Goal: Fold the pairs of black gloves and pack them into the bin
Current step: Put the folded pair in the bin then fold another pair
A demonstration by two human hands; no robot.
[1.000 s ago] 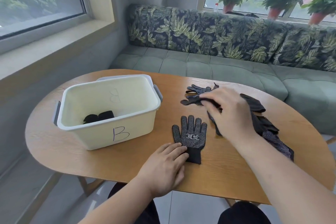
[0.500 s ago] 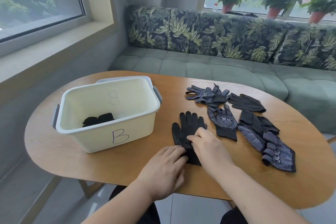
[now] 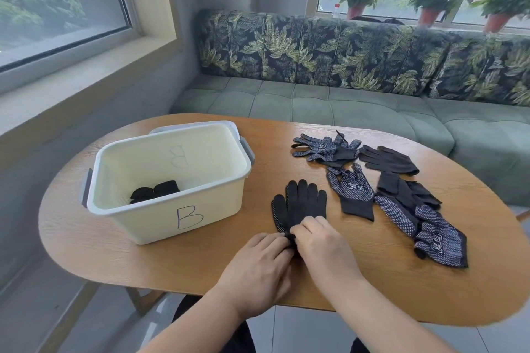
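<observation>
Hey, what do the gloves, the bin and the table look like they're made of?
The gloves: matte black knit fabric; the white dots on the palms look rubbery, probably a grip coating. The bin: smooth cream plastic with a slight sheen and a moulded rim. The table: wood or wood-look veneer, grain lines showing, satin finish.

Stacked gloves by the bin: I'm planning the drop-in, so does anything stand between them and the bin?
Nothing visible does. The stacked gloves lie on the table just right of the bin; its top is open, with one folded pair at the bottom leaving room.
</observation>
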